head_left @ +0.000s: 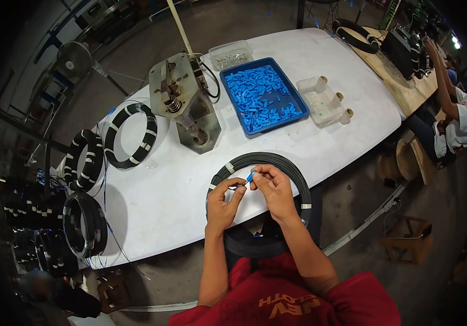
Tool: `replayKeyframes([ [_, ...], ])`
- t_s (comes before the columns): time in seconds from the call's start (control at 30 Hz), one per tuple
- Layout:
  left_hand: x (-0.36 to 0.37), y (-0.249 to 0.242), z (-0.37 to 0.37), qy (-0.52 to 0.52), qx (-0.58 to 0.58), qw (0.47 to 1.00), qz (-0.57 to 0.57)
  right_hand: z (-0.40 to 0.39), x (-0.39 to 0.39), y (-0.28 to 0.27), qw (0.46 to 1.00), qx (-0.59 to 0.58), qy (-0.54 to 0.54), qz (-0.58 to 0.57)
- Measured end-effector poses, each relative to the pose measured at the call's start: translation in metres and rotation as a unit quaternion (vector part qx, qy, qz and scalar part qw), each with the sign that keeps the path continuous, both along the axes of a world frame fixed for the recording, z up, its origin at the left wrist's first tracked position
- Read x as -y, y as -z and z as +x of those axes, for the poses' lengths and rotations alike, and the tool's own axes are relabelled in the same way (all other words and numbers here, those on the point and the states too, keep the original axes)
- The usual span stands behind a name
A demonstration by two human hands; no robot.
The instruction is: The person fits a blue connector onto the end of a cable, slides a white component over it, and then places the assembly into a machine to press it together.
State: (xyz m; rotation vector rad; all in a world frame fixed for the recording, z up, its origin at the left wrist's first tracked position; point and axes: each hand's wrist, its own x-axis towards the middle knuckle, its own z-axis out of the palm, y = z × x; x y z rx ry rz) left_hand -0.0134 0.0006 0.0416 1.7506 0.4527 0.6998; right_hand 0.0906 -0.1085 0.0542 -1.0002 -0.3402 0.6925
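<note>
A coil of black cable (252,158), banded with white tape, lies at the table's near edge and hangs partly over it. Above the coil, my right hand (276,194) pinches a small blue plastic connector piece (251,176) between thumb and fingertips. My left hand (224,205) is closed in a pinch on a thin cable end, its tip meeting the blue piece. Fingers hide most of that junction. A blue tray (294,117) beyond my hands holds many similar blue pieces.
A metal press (187,103) stands left of the tray. Clear plastic bins (316,103) and small spools (346,116) are to its right. More cable coils (131,136) rest at the left. Another person (459,119) sits at a wooden bench on the right.
</note>
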Motion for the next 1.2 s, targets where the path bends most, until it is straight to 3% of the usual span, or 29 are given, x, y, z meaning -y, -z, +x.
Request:
replayKeyframes([
  [0.13, -0.002, -0.003, -0.002, 0.015, -0.010, 1.000, 0.014, 0.002, 0.005, 0.001, 0.998, -0.056, 0.003, 0.016],
  [0.3, -0.006, 0.000, -0.005, -0.006, -0.029, 0.999, -0.013, 0.005, 0.015, -0.002, 0.997, 0.038, -0.038, -0.062],
  [0.67, 0.006, 0.018, -0.006, 0.065, 0.042, 0.978, -0.196, -0.002, 0.009, -0.005, 0.985, 0.169, -0.010, -0.043],
  [0.83, 0.008, 0.026, -0.008, 0.057, 0.056, 0.971, -0.224, 0.002, 0.008, -0.011, 0.979, 0.198, -0.025, -0.052],
  [0.9, 0.013, 0.022, -0.008, 0.045, 0.057, 0.971, -0.227, 0.006, 0.009, -0.014, 0.959, 0.271, -0.012, -0.086],
  [1.13, -0.001, 0.012, -0.014, 0.109, 0.052, 0.950, -0.289, 0.007, 0.011, -0.021, 0.952, 0.289, -0.036, -0.094],
  [1.2, -0.002, 0.005, -0.012, 0.122, 0.026, 0.951, -0.284, 0.006, 0.010, -0.016, 0.968, 0.232, -0.047, -0.090],
])
